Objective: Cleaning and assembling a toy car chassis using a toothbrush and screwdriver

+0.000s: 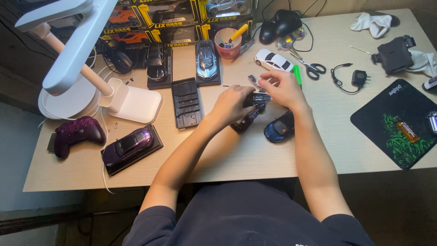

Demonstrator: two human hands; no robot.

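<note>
Landmark: I take the dark blue toy car body (pixel 279 127) on the pale wooden desk (pixel 255 155) as reference.
Left hand (pixel 233 104): I see it up-left of that body, fingers closed round a dark model car chassis (pixel 249 115).
Right hand (pixel 282 87): above the body, pinching the chassis' upper end.
Chassis: touching both hands, just left of the body.
Nearby: white toy car (pixel 273 60) well above; black plastic display base (pixel 186 103) far left.

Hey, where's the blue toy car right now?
In the head view the blue toy car sits on the desk just below the right hand, right of the dark model car both hands grip.
</note>
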